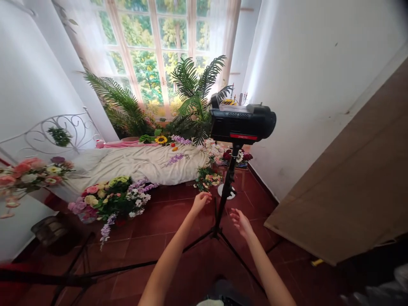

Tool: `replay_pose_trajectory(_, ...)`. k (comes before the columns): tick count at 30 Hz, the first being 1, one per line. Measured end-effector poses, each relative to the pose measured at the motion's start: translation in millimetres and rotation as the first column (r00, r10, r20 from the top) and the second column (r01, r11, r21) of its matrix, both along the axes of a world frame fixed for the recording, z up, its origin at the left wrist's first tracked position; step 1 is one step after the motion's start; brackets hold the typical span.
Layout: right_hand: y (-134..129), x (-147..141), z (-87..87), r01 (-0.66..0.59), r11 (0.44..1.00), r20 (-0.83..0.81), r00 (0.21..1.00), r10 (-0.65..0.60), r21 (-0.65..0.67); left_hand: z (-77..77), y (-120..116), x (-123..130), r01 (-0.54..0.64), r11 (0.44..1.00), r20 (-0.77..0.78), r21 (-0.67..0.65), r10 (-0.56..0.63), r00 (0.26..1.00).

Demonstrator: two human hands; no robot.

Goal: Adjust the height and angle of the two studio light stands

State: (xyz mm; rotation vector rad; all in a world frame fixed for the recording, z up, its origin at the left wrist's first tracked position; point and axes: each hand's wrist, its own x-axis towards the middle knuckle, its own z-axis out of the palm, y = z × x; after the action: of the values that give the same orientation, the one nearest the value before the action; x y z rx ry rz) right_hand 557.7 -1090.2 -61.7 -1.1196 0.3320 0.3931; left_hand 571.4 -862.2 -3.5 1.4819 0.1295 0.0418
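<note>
A black studio light (242, 123) with a red stripe sits on top of a light stand (227, 187) in front of me. My left hand (201, 202) is just left of the pole, fingers loosely bent, with nothing seen in it. To the right of the pole, my right hand (241, 222) has its fingers curved and apart, and it too is bare. Both hands appear apart from the stand, below the light. The stand's legs spread over the floor beneath my forearms.
A bed (134, 163) with a cream cover and scattered flowers stands below the window (159, 46). Flower arrangements (111, 197) fill the bed's near side. Another stand's leg (127, 267) crosses the floor at lower left. A brown panel (344, 182) leans on the right.
</note>
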Motion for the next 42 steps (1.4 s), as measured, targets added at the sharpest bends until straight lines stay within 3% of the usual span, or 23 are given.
replay_pose_trajectory(5, -28, 56, 27.0, -0.225, 0.933, -0.041, 0.968, 0.246, 0.282, 85.8, -73, 56, -0.056, 0.99, 0.392, 0.133, -0.001, 0.92)
replay_pose_trajectory(7, -35, 70, 36.5, -0.335, 0.869, -0.01, 0.932, 0.363, 0.365, 108.9, -94, 68, -0.085, 0.978, 0.446, 0.19, -0.008, 0.895)
replay_pose_trajectory(10, -38, 84, 48.6, -0.447, 0.749, 0.063, 0.875, 0.481, 0.49, 127.2, -117, 84, -0.107, 0.973, 0.445, 0.205, 0.005, 0.896)
replay_pose_trajectory(16, -32, 101, 51.5, -0.418, 0.6, 0.114, 0.871, 0.477, 0.682, 129.7, -137, 119, -0.167, 0.97, 0.405, 0.179, 0.082, 0.911)
replay_pose_trajectory(20, -33, 106, 43.2, -0.421, 0.542, 0.147, 0.867, 0.476, 0.727, 127.0, -138, 129, -0.099, 0.975, 0.324, 0.198, 0.03, 0.946)
replay_pose_trajectory(26, -39, 111, 42.1, -0.505, 0.608, 0.157, 0.832, 0.532, 0.613, 122.7, -140, 131, -0.031, 0.992, 0.276, 0.122, -0.004, 0.961)
replay_pose_trajectory(33, -39, 116, 41.6, -0.522, 0.691, 0.118, 0.831, 0.543, 0.5, 120.4, -141, 135, -0.091, 0.98, 0.329, 0.178, 0.028, 0.944)
replay_pose_trajectory(42, -38, 116, 39.4, -0.524, 0.704, 0.149, 0.839, 0.523, 0.48, 124.8, -141, 133, -0.108, 0.966, 0.353, 0.236, 0.018, 0.935)
